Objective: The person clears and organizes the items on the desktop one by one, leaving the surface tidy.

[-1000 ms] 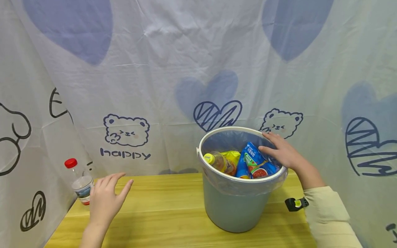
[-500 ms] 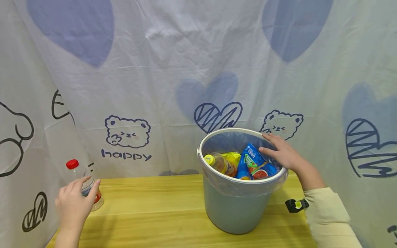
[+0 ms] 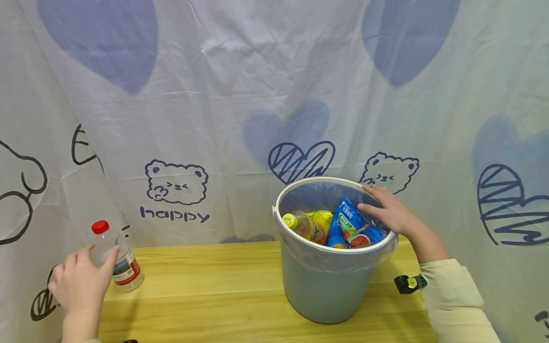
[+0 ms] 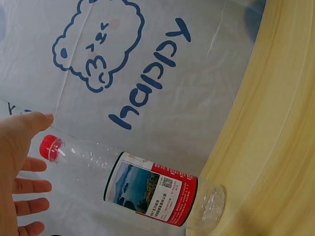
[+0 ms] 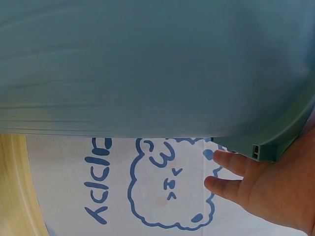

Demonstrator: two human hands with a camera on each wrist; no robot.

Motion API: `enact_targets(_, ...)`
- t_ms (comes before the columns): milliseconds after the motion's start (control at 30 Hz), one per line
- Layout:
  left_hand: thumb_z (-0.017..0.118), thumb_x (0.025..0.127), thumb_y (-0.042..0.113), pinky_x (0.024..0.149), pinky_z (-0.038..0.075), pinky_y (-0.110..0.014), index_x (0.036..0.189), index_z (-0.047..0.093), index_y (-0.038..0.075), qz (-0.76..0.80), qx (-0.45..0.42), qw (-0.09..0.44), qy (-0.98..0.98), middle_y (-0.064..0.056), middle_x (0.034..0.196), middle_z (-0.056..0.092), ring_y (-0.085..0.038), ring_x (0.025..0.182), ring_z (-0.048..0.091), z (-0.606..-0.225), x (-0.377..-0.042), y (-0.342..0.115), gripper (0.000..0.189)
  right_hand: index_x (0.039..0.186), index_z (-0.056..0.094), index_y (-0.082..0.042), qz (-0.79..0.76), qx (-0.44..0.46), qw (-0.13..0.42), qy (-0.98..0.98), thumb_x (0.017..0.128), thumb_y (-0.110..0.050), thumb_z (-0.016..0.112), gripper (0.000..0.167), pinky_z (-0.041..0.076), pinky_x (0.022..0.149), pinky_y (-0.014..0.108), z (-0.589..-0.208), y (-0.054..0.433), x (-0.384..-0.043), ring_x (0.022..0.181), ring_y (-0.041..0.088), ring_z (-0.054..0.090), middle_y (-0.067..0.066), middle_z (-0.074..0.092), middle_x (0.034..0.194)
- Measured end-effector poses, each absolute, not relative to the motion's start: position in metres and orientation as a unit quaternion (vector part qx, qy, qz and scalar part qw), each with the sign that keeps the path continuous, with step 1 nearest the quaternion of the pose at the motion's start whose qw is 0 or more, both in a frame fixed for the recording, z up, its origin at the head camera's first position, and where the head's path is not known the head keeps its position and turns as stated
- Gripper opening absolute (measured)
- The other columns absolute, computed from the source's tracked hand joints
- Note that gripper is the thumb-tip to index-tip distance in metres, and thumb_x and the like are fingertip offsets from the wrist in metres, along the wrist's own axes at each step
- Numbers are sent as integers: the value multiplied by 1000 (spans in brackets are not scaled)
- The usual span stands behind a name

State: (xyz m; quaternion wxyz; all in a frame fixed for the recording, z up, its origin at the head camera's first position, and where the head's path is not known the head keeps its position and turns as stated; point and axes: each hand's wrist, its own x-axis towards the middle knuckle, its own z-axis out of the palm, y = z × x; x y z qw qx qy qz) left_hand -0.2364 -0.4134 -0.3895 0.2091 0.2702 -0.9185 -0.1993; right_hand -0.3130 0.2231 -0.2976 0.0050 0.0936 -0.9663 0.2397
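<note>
A clear plastic bottle (image 3: 125, 267) with a red cap (image 4: 50, 148) and a scenic label (image 4: 152, 189) stands at the table's left. My left hand (image 3: 81, 281) is just left of it, thumb and fingers spread apart; in the left wrist view they stay apart around the cap end without gripping. At the right, my right hand (image 3: 392, 209) rests on the rim of a grey bin (image 3: 323, 290). Its thumb points in over the opening, and in the right wrist view straight fingers (image 5: 226, 189) extend outside below the rim.
Inside the lined bin lie a yellow-capped bottle (image 3: 300, 225), a yellow packet (image 3: 322, 218) and blue packaging (image 3: 349, 221). The yellow wood-grain table (image 3: 206, 281) meets a printed cloth backdrop (image 3: 223, 143) at the back and sides. A black wrist device (image 3: 410, 284) sits by the right sleeve.
My left hand has moved left from the bottle's right side, uncovering its label. The bottle's lower part shows slightly farther right. My right hand stays on the bin rim.
</note>
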Motion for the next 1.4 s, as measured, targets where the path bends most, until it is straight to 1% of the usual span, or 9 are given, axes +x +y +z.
enact_targets(167, 39, 85, 79, 97, 24, -71, 149, 32, 3, -197, 287, 160, -924, -36, 144, 34, -58, 126, 29, -388, -247, -422, 100, 154, 22, -6, 239, 93, 4, -966, 96, -56, 45, 79, 15, 106, 76, -298, 223, -314, 143, 55, 10, 31, 13, 158)
enact_targets(300, 39, 82, 82, 98, 24, -72, 151, 25, 1, -196, 295, 138, -925, -37, 146, 31, -60, 126, 28, -391, -257, -429, 107, 154, 22, -6, 240, 94, 4, -966, 96, -55, 45, 79, 16, 106, 76, -298, 224, -314, 143, 55, 11, 31, 13, 158)
enact_targets(467, 40, 81, 83, 98, 25, -72, 151, 22, 0, -198, 297, 127, -925, -38, 147, 28, -61, 127, 27, -394, -268, -433, 110, 154, 22, -6, 242, 93, 4, -966, 97, -55, 46, 79, 15, 106, 76, -298, 224, -314, 143, 56, 11, 31, 13, 158)
enact_targets(700, 42, 81, 82, 101, 24, -73, 153, 18, 2, -214, 300, 120, -922, -37, 149, 26, -60, 131, 25, -398, -276, -435, 110, 154, 22, -6, 242, 92, 2, -966, 96, -55, 46, 79, 14, 107, 76, -297, 223, -313, 144, 55, 9, 31, 12, 158)
enact_targets(867, 44, 83, 78, 101, 22, -74, 152, 20, 2, -223, 296, 127, -920, -37, 148, 28, -60, 130, 26, -401, -280, -435, 106, 154, 22, -6, 242, 93, 1, -966, 96, -55, 46, 79, 14, 106, 76, -297, 223, -313, 144, 55, 9, 31, 12, 159)
enact_targets(1133, 45, 87, 73, 95, 28, -70, 149, 28, 0, -222, 287, 157, -919, -35, 143, 37, -57, 124, 35, -405, -281, -432, 97, 154, 22, -7, 241, 93, 2, -966, 96, -55, 46, 79, 15, 106, 76, -298, 224, -314, 143, 55, 10, 31, 12, 158)
enact_targets(1400, 46, 87, 73, 92, 30, -68, 148, 29, 1, -214, 272, 167, -923, -32, 142, 41, -55, 121, 38, -411, -276, -421, 96, 154, 21, -7, 237, 92, 2, -967, 96, -56, 45, 79, 14, 107, 76, -299, 224, -314, 144, 55, 9, 30, 12, 159)
